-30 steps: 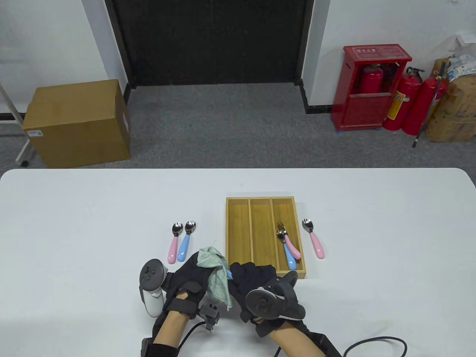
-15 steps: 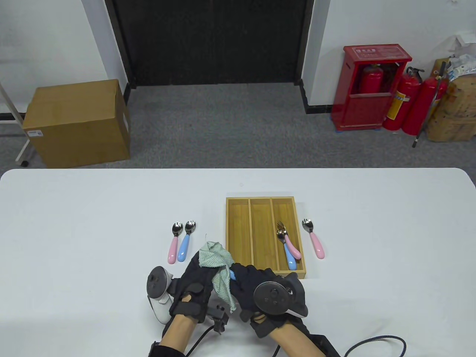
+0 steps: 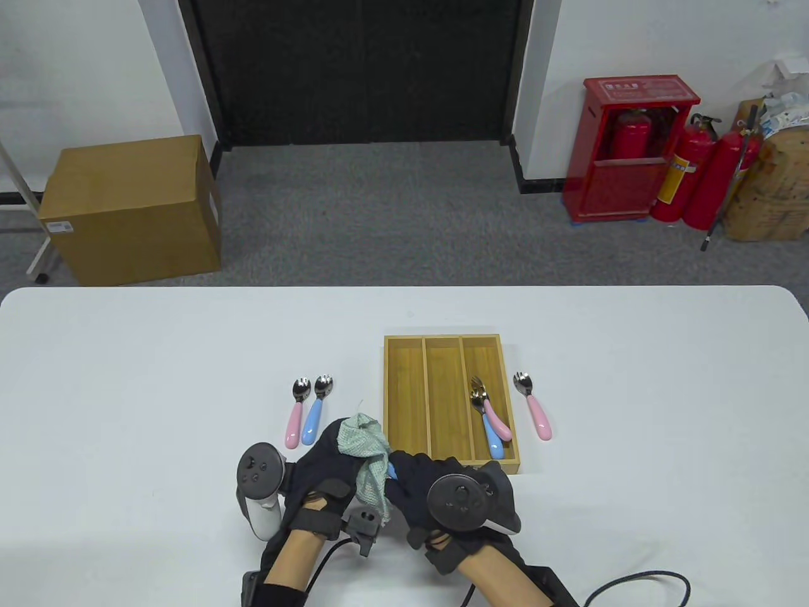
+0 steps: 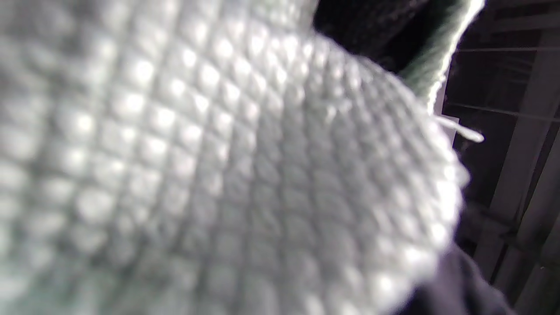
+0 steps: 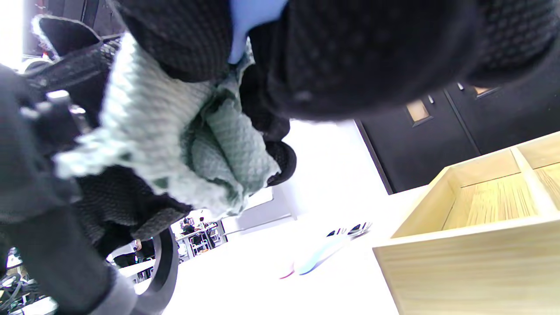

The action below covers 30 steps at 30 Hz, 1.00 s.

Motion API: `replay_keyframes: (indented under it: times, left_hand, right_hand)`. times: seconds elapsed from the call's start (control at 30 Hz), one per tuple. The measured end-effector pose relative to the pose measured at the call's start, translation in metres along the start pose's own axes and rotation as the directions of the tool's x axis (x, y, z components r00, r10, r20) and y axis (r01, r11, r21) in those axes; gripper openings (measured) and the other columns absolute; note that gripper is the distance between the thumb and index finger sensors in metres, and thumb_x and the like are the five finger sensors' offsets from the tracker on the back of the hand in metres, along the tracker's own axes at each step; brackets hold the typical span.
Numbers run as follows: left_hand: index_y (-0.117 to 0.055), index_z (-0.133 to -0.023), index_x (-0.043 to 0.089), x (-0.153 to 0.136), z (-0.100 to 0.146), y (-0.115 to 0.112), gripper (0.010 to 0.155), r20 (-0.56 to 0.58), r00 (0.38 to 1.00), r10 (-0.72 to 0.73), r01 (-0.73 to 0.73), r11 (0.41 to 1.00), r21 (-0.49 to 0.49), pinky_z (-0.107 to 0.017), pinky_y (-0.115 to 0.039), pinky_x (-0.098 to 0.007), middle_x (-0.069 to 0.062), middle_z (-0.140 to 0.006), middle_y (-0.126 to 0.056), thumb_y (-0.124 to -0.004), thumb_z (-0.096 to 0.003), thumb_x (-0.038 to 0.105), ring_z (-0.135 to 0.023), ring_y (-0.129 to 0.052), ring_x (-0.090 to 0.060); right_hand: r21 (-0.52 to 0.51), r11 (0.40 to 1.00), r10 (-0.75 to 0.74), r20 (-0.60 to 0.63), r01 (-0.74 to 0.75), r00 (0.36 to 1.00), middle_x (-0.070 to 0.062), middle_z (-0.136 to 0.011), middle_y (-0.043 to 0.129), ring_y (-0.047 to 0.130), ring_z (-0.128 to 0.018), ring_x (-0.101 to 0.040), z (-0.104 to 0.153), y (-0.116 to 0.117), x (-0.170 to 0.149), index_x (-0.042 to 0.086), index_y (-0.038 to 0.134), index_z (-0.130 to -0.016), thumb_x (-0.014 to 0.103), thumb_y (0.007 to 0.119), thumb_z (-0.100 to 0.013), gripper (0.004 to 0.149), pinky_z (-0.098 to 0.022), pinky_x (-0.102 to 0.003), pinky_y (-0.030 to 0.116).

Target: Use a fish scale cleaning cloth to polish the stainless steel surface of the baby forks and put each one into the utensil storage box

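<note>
Forks and cloth, as we find them: left hand [image 3: 328, 471], low centre of the table view, its grip bunched round the pale green fish scale cloth [image 3: 366, 455], which wraps whatever lies inside; right hand [image 3: 436, 484] just right of it, touching the cloth, its grip clenched on a blue-handled fork [image 3: 391, 470] of which we see only a sliver of handle between the gloves; fork head hidden in the cloth; in the right wrist view the same blue handle [image 5: 249, 22] shows at top centre between dark fingers [image 5: 183, 39], with cloth folds [image 5: 210, 144] below; left wrist view filled by blurred cloth weave [image 4: 210, 175].

Wooden storage box [image 3: 404, 392], three compartments, centre of the tabletop [image 3: 126, 379]; right compartment holds a blue-handled fork [image 3: 492, 436] and a pink-handled fork [image 3: 499, 425], crossed.

Loose items: pink fork [image 3: 295, 417] and blue fork [image 3: 314, 414] side by side, left of the box; one pink fork [image 3: 534, 411] just right of the box.
</note>
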<state>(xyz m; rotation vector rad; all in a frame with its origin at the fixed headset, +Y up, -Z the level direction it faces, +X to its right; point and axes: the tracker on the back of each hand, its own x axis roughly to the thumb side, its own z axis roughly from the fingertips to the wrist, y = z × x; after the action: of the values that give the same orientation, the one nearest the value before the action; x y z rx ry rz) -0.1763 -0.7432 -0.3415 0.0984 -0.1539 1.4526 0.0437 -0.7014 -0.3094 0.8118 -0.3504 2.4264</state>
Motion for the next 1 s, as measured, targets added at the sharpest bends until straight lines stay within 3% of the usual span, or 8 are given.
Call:
replay_keyframes:
  times: [0.17, 0.3, 0.5, 0.63, 0.7, 0.83, 1.0]
  left_hand:
    - [-0.088, -0.082, 0.026, 0.009, 0.001, 0.009, 0.043, 0.075, 0.982, -0.175, 0.17, 0.983, 0.07, -0.055, -0.084, -0.045, 0.001, -0.06, -0.108, -0.086, -0.0441, 0.045, -0.048, -0.111, -0.015]
    - [-0.09, -0.081, 0.025, 0.018, 0.003, 0.008, 0.042, 0.158, 0.925, -0.345, 0.334, 0.938, 0.096, -0.055, -0.083, -0.048, -0.002, -0.058, -0.108, -0.089, -0.0421, 0.042, -0.047, -0.111, -0.018]
    - [-0.08, -0.088, 0.023, 0.025, 0.004, -0.015, 0.044, 0.335, 0.709, -0.62, 0.678, 0.73, -0.086, -0.06, -0.076, -0.054, -0.004, -0.069, -0.101, -0.087, -0.046, 0.031, -0.058, -0.105, -0.024]
    - [-0.078, -0.093, 0.02, 0.021, 0.006, -0.034, 0.047, 0.393, 0.644, -0.656, 0.759, 0.611, -0.224, -0.061, -0.074, -0.057, -0.007, -0.077, -0.097, -0.086, -0.0469, 0.028, -0.064, -0.102, -0.028]
    - [-0.078, -0.093, 0.02, 0.019, 0.007, -0.04, 0.049, 0.404, 0.621, -0.672, 0.781, 0.576, -0.242, -0.061, -0.073, -0.057, -0.007, -0.077, -0.096, -0.086, -0.0462, 0.029, -0.064, -0.102, -0.029]
    - [-0.086, -0.086, 0.018, 0.019, 0.006, -0.038, 0.048, 0.392, 0.615, -0.684, 0.783, 0.587, -0.204, -0.056, -0.077, -0.055, -0.007, -0.064, -0.102, -0.088, -0.0415, 0.037, -0.049, -0.104, -0.026]
    - [-0.092, -0.081, 0.016, 0.02, 0.0, -0.022, 0.049, 0.303, 0.699, -0.648, 0.704, 0.698, -0.133, -0.051, -0.082, -0.052, -0.004, -0.051, -0.108, -0.087, -0.04, 0.042, -0.037, -0.107, -0.023]
  right_hand:
    - [0.011, 0.999, 0.037, 0.0, -0.037, 0.999, -0.019, -0.053, 0.095, 0.098, -0.016, -0.025, 0.001, -0.004, -0.004, 0.008, 0.079, -0.081, 0.038, 0.083, -0.04, 0.051, -0.032, -0.057, 0.08]
    - [0.002, 0.997, 0.083, -0.018, -0.083, 0.996, -0.02, -0.06, 0.094, 0.098, -0.025, -0.03, 0.003, -0.01, -0.015, 0.014, 0.083, -0.081, 0.038, 0.086, -0.039, 0.048, -0.037, -0.06, 0.077]
    - [0.022, 0.973, 0.228, 0.041, -0.229, 0.973, -0.018, -0.068, 0.091, 0.093, -0.038, -0.035, 0.007, -0.012, -0.023, 0.02, 0.088, -0.077, 0.034, 0.088, -0.036, 0.043, -0.044, -0.064, 0.07]
    - [0.029, 0.944, 0.321, 0.139, -0.328, 0.937, -0.016, -0.07, 0.09, 0.09, -0.044, -0.036, 0.008, -0.01, -0.014, 0.021, 0.09, -0.074, 0.032, 0.089, -0.034, 0.042, -0.047, -0.065, 0.067]
    - [0.032, 0.92, 0.378, 0.186, -0.39, 0.907, -0.015, -0.07, 0.09, 0.09, -0.044, -0.036, 0.009, -0.008, -0.009, 0.021, 0.09, -0.074, 0.032, 0.089, -0.033, 0.042, -0.048, -0.065, 0.067]
    - [0.029, 0.924, 0.369, 0.195, -0.381, 0.909, -0.015, -0.07, 0.091, 0.091, -0.043, -0.035, 0.009, -0.008, -0.008, 0.021, 0.089, -0.075, 0.034, 0.089, -0.034, 0.043, -0.047, -0.064, 0.069]
    - [0.014, 0.953, 0.298, 0.124, -0.302, 0.947, -0.016, -0.069, 0.091, 0.092, -0.041, -0.033, 0.007, -0.014, -0.015, 0.019, 0.087, -0.077, 0.035, 0.088, -0.035, 0.044, -0.045, -0.063, 0.071]
